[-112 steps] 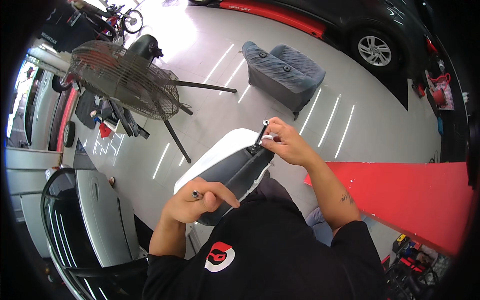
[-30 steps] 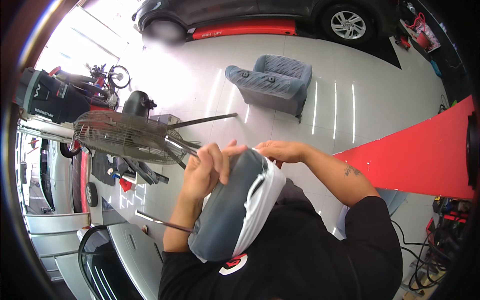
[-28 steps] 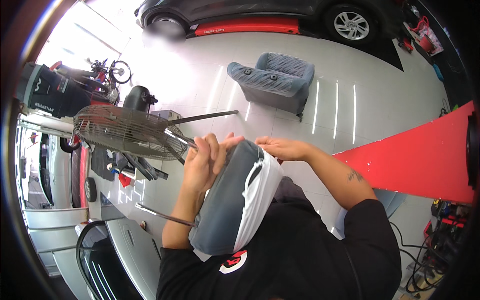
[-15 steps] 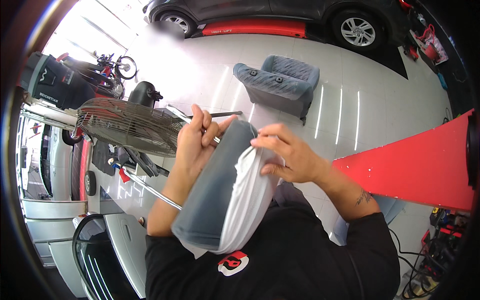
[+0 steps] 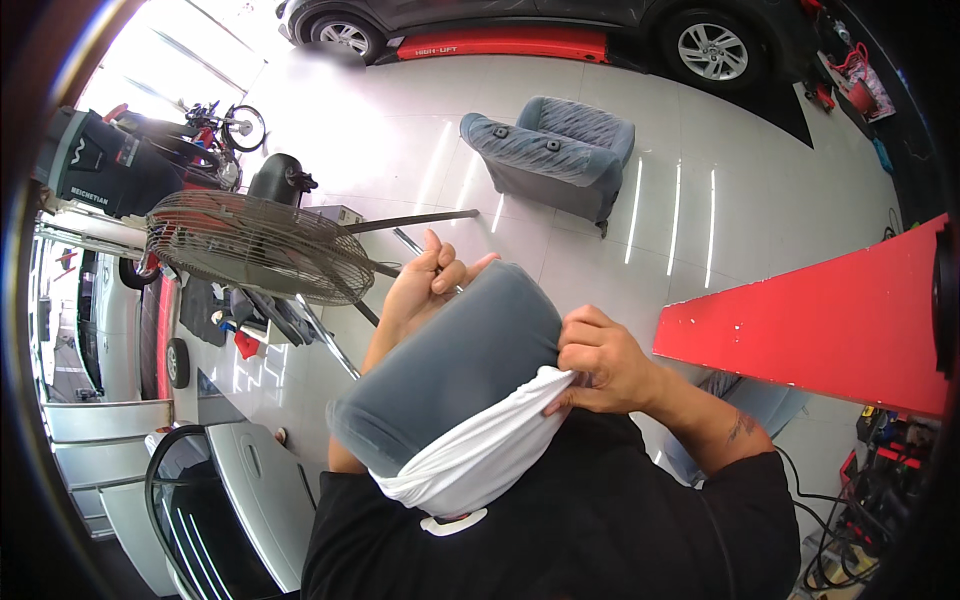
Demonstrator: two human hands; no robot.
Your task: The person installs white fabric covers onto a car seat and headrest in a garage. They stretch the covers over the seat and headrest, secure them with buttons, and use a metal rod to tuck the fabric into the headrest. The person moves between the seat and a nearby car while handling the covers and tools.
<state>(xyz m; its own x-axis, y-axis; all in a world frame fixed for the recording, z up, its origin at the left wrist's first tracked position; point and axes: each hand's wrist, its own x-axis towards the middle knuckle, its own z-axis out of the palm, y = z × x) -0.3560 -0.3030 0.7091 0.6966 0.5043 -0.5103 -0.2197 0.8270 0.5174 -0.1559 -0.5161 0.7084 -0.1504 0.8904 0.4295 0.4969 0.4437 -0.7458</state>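
In front of my chest is a grey-blue, padded headrest (image 5: pixel 450 360), tilted with its far right end higher. Bright metal posts (image 5: pixel 328 340) stick out behind it on the left. My left hand (image 5: pixel 425 285) is behind its upper left side, fingers curled around a post; the pad partly hides the grip. A white stretchy fabric cover (image 5: pixel 475 440) wraps the headrest's lower side, its gathered edge running across the grey face. At the right end, my right hand (image 5: pixel 605 365) is closed, pinching the cover's edge between thumb and fingers against the pad.
A large wire-caged fan (image 5: pixel 260 245) stands close to my left arm. A patterned grey seat (image 5: pixel 550 155) sits on the tiled floor ahead. To the right juts a red metal beam (image 5: pixel 810 330). Cables and tools (image 5: pixel 850 510) lie at lower right; a silver car door (image 5: pixel 245 500) is lower left.
The headrest has turned, so more of its grey face shows. The white cover now lies along the lower side. My right hand has moved right and nearer to me, its fingers more tightly closed.
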